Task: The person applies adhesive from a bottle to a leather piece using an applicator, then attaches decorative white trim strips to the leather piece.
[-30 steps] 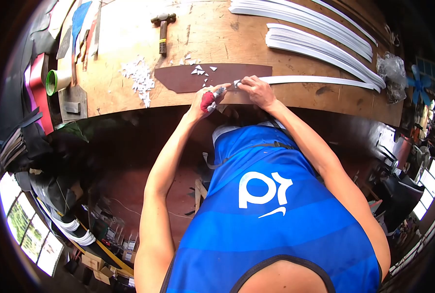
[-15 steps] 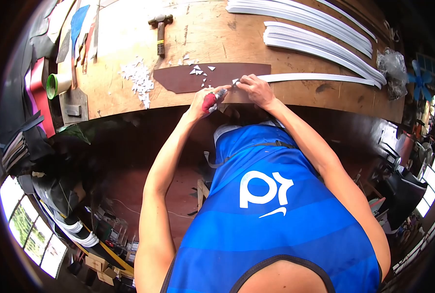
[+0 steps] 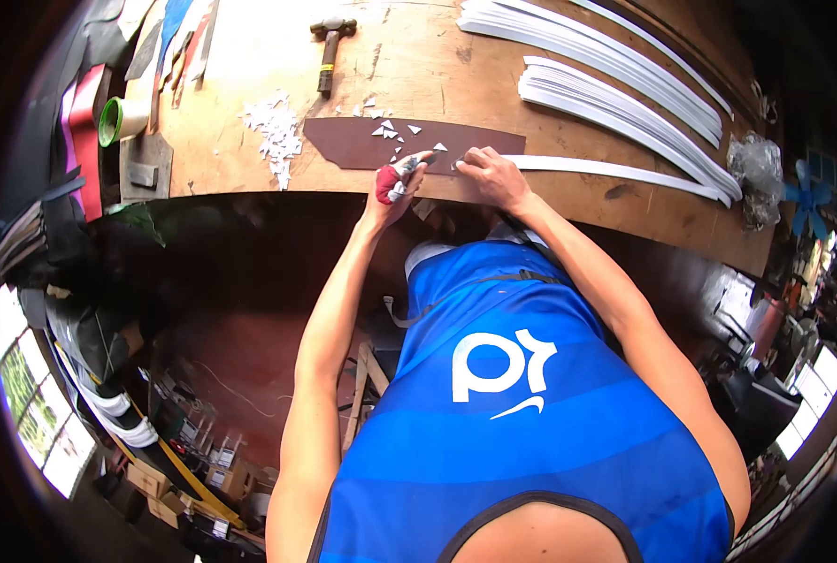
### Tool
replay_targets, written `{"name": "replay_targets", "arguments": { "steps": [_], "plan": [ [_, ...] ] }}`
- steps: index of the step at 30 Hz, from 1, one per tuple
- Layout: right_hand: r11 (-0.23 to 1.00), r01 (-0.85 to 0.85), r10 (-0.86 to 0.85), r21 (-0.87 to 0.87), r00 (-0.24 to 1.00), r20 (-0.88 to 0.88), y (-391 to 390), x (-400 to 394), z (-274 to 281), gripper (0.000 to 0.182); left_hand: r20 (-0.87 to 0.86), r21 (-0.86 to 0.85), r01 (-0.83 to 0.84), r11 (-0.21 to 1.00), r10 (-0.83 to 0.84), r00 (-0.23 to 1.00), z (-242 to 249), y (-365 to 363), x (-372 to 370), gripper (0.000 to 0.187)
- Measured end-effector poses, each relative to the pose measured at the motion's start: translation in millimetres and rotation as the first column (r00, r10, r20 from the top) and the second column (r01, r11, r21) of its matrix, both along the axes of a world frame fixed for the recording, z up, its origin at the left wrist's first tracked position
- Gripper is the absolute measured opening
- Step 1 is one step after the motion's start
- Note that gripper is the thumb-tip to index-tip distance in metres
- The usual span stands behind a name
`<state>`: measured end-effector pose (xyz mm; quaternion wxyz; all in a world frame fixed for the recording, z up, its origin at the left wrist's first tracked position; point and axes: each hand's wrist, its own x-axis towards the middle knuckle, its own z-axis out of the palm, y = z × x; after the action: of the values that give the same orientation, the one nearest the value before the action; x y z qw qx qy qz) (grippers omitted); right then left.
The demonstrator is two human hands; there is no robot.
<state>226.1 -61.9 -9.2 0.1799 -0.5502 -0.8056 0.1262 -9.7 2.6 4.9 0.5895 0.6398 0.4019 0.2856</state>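
My left hand (image 3: 399,184) is closed around something with a red and white part and a dark tip; its kind is not clear. Fingers of my right hand (image 3: 492,176) pinch the near end of a white strip (image 3: 606,165), which runs off to the right. Both hands are at the near edge of a maroon flat piece (image 3: 343,141), a small gap between them. Several small white triangular offcuts (image 3: 414,129) lie on and beside that piece. A larger heap of white offcuts (image 3: 276,136) is to the left.
A hammer (image 3: 328,58) lies farther back on the wooden table (image 3: 409,66). Stacks of white strips (image 3: 597,103) and a crumpled plastic bag (image 3: 754,174) are at the right. A green-rimmed container (image 3: 113,122) and a flat block (image 3: 144,173) stand at the left.
My hands, close together before, are now a little apart, the left one lifted and turned. A white triangle now lies loose on the maroon piece. The camera view has shifted slightly.
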Motion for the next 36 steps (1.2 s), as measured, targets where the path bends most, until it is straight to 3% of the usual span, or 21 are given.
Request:
{"name": "replay_targets", "arguments": {
  "steps": [1,3,5,6,7,13,15,16,19,20,21,29,31,36],
  "plan": [
    [1.0,-0.025,0.025,-0.015,1.0,-0.006,2.0,2.3,0.3,0.028,0.089,-0.068,-0.008,0.998,0.014,0.996,-0.9,-3.5,4.0,0.025],
    [0.997,-0.076,0.075,-0.027,0.997,-0.016,6.1,5.6,2.3,0.029,0.085,-0.011,-0.036,0.999,0.037,0.996,3.2,-1.6,5.7,0.025],
    [0.988,-0.147,0.147,-0.053,0.989,-0.002,8.6,11.3,6.3,0.031,-0.104,-0.11,-0.194,0.975,0.183,0.978,14.4,2.3,0.3,0.025],
    [0.985,-0.167,0.167,-0.052,0.986,-0.006,10.4,14.0,6.7,0.031,0.011,0.025,-0.345,0.938,0.345,0.938,12.0,2.0,2.8,0.027],
    [0.979,-0.2,0.2,-0.029,0.98,-0.004,11.6,15.7,6.4,0.032,0.03,0.012,-0.407,0.913,0.406,0.913,10.5,1.2,0.1,0.028],
    [0.925,-0.379,0.379,-0.023,0.925,-0.006,24.2,29.4,2.4,0.038,-0.111,0.081,-0.572,0.816,0.578,0.809,8.2,-71.4,44.0,0.027],
    [0.906,-0.421,0.421,-0.044,0.907,-0.008,25.0,32.5,4.0,0.039,-0.013,0.067,-0.664,0.744,0.666,0.745,-5.1,-90.9,62.7,0.028],
    [0.898,-0.438,0.437,-0.044,0.899,-0.023,28.3,34.0,4.9,0.04,-0.034,0.121,-0.72,0.683,0.728,0.685,-7.3,-97.8,73.9,0.029],
    [0.864,-0.502,0.501,-0.033,0.865,-0.035,33.3,38.2,2.1,0.043,-0.07,0.034,-0.807,0.59,0.806,0.587,-1.5,-112.9,107.6,0.031],
    [0.867,-0.497,0.496,-0.04,0.867,-0.039,34.0,37.7,0.5,0.042,-0.06,0.097,-0.826,0.556,0.831,0.553,-11.9,-115.1,117.0,0.031],
    [0.87,-0.491,0.489,-0.048,0.871,-0.044,34.6,36.7,-1.7,0.04,-0.082,0.043,-0.836,0.547,0.836,0.543,-12.9,-120.1,124.0,0.03],
    [0.857,-0.515,0.511,-0.029,0.855,-0.095,39.6,34.5,-3.4,0.033,-0.132,0.091,-0.868,0.488,0.87,0.475,-8.2,-124.0,142.8,0.029],
    [0.856,-0.516,0.512,-0.028,0.854,-0.087,41.0,34.6,-2.7,0.032,-0.139,0.161,-0.84,0.519,0.854,0.501,-11.5,-124.2,143.0,0.029],
    [0.857,-0.515,0.511,0.0,0.85,-0.127,41.8,34.4,-2.9,0.029,-0.136,0.122,-0.847,0.517,0.855,0.501,-10.4,-123.4,145.9,0.029]
  ]
}}
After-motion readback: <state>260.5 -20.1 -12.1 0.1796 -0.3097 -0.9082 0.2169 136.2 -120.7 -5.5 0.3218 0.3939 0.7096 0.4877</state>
